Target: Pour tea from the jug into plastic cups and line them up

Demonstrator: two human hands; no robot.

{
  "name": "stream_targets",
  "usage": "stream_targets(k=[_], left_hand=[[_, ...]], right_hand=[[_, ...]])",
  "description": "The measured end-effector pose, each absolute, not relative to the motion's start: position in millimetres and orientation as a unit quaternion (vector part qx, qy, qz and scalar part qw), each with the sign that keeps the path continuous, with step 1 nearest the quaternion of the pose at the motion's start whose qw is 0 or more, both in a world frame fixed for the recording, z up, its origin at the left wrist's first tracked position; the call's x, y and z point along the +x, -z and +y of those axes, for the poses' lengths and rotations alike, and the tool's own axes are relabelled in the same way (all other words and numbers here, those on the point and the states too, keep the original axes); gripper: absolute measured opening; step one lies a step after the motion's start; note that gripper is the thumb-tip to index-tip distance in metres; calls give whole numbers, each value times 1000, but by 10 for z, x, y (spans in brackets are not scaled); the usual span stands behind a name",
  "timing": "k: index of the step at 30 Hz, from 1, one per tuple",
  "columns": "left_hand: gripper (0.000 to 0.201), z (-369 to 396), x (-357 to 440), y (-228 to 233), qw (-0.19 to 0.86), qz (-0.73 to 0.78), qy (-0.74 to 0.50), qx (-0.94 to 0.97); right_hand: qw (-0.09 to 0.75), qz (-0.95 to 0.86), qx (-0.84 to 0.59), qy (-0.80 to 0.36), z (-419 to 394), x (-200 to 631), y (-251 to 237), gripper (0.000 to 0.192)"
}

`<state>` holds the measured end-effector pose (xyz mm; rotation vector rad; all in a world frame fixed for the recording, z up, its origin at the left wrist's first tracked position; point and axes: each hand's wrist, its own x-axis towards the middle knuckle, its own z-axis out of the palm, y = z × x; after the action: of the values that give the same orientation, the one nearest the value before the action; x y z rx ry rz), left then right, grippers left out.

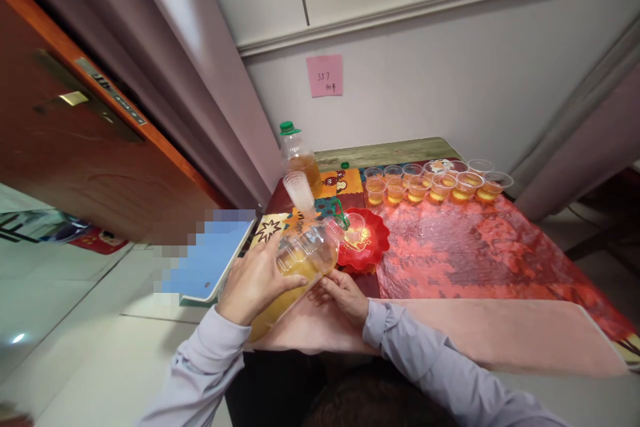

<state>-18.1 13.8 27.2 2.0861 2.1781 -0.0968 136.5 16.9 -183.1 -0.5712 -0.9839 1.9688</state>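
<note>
Both hands point(300, 287) apparently grip the tilted bottle point(300, 260) between them.

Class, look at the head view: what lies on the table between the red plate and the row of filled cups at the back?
Nothing stands there. In the head view, only the bare red table cover shows between the red plate and the row of cups.

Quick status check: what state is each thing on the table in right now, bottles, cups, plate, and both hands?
Big bottle: uncapped, tilted, mouth over the plate cup, partly full of orange liquid.
Left hand: gripping the big bottle's side.
Right hand: supporting the big bottle from below.
Plate cup: upright on the red plate.
Cup rows: upright, part-filled.
Small bottle: upright, green cap on.
Cup stack: tilted, empty.
</note>
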Motion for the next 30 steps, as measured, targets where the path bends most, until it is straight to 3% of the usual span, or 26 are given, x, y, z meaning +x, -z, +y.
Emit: stream_targets(k=[30], left_hand=[[93, 203, -105, -347, 54, 712, 57, 698]], right_hand=[[423, -394, -232, -782, 196, 1365, 1852, 62]])
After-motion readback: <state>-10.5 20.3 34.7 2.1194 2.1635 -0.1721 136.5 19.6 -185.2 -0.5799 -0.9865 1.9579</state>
